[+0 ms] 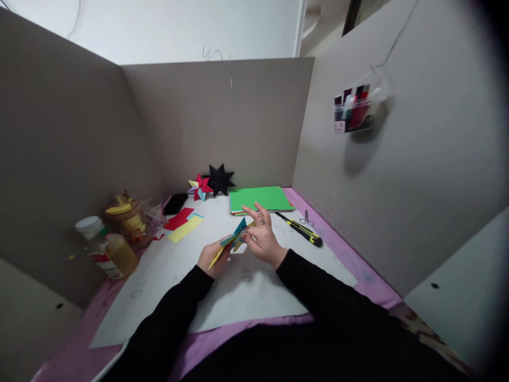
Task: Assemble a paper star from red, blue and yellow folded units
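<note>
Above the middle of the white sheet, a folded paper star piece (234,235) in blue and yellow is held between both hands. My left hand (214,258) grips it from the left and below, its fingers partly hidden behind the paper. On the right side, my right hand (263,239) pinches the paper with thumb and a finger while other fingers stick up. Beyond the hands a red multicoloured paper star (200,187) and a black paper star (220,180) lean at the back wall.
A green paper stack (262,199) lies behind the hands. A yellow-black box cutter (304,233) and small scissors (306,218) lie right. Left are yellow paper (186,228), red paper (180,218), a phone (175,203), a glue bottle (115,254) and a pot (133,225).
</note>
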The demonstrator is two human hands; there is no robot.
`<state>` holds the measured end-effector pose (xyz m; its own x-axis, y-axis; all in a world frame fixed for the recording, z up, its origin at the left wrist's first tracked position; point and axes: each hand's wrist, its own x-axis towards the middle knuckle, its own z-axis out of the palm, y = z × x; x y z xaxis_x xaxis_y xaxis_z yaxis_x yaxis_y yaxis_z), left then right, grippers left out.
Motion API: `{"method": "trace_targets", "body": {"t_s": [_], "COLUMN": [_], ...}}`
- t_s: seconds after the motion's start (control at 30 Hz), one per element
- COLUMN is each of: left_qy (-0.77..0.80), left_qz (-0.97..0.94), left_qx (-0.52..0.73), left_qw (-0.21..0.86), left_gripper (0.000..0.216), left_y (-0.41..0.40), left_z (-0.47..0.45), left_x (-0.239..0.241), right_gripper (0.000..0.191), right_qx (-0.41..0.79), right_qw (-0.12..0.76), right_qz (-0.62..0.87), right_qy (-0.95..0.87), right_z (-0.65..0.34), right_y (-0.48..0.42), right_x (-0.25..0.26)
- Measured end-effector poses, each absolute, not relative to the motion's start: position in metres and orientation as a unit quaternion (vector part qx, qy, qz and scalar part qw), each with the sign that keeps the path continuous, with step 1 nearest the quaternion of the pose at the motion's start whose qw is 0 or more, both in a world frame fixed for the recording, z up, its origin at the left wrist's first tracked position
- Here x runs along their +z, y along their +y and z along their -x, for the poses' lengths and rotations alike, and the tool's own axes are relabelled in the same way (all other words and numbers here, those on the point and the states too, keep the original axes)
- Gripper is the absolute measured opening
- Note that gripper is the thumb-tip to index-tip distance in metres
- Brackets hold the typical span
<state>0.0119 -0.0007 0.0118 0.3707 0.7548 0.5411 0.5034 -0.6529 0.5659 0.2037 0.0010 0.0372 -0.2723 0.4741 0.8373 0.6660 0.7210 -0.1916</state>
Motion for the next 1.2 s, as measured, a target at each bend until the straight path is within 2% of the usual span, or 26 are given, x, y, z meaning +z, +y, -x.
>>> {"method": "trace_targets", "body": {"t_s": [0.47,0.7,0.93,1.2], "left_qy": [0.377,0.373,0.348,0.355], "left_qz": [-0.817,-0.811,-0.814,-0.813], "left_qx": [0.402,0.413,0.422,0.423], "left_qw": [0.167,0.178,0.197,0.184], "left_gripper": [0.029,0.026,0.031,0.031], "left_y": [0.0,0.0,0.0,0.003], "left_z": [-0.012,-0.011,-0.011,-0.01], "left_x": [0.011,0.009,0.009,0.005], "right_gripper": [0.024,0.013,0.005,0.016], "right_qx": [-0.059,-0.062,-0.058,-0.076], "right_qw": [0.501,0.49,0.536,0.467], "right_qz": [0.426,0.421,0.419,0.377], "right_qy": [-0.751,-0.761,-0.73,-0.796], "right_z": [-0.202,-0.199,-0.199,-0.207], "right_y": [-0.005,-0.006,-0.008,-0.004], "right_x": [0.044,0.041,0.045,0.045]}}
